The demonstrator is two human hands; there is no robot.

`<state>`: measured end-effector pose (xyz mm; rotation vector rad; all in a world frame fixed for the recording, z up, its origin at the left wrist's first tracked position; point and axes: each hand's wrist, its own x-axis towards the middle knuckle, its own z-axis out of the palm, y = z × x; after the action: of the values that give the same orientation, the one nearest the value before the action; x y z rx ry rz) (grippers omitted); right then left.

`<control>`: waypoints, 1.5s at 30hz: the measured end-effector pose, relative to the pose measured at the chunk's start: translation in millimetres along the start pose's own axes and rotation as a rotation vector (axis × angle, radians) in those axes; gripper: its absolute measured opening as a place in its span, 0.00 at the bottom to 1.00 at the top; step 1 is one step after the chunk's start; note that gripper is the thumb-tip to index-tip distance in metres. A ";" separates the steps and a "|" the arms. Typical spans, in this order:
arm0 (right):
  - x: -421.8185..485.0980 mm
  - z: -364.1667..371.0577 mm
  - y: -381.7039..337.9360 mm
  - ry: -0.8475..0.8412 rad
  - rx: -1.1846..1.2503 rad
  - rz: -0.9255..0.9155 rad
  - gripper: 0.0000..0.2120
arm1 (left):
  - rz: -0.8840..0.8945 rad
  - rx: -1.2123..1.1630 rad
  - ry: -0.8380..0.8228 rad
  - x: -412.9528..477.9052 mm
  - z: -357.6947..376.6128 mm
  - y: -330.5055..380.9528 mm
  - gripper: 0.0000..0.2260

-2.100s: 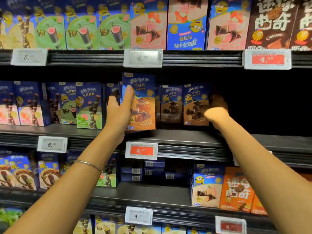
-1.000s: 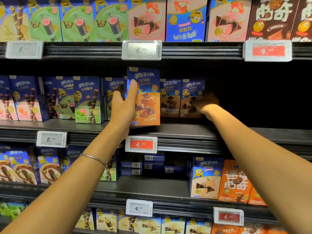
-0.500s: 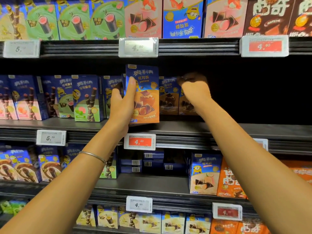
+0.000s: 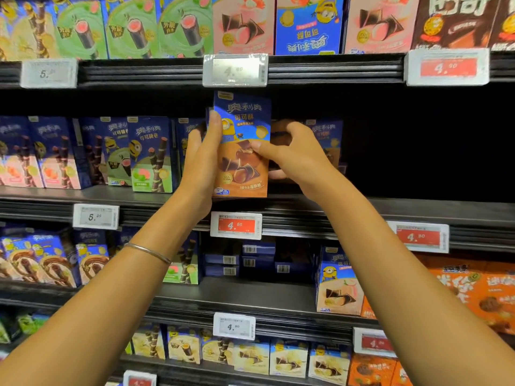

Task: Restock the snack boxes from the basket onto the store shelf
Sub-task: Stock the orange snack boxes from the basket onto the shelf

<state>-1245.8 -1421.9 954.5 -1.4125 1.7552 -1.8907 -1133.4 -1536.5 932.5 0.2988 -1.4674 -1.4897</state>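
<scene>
you hold the blue-and-orange cardboard snack box upright at the black store shelf front.
your left hand wraps its left edge with curled fingers; your right hand pinches its right edge.

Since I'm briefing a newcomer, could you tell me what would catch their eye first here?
First, the blue and orange cardboard snack box at centre, held upright at the middle black shelf by the left hand and right hand. Above on the top shelf, one blue cardboard box stands upside down.
</scene>
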 end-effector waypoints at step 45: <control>87.4 38.4 55.0 0.237 -0.742 0.121 0.28 | 0.073 0.144 0.248 7.4 -49.2 2.7 0.18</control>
<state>-1287.7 -1523.2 944.3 -1.2475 2.7731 -1.4404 -1099.1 -1572.0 926.3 0.4940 -1.3720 -1.2431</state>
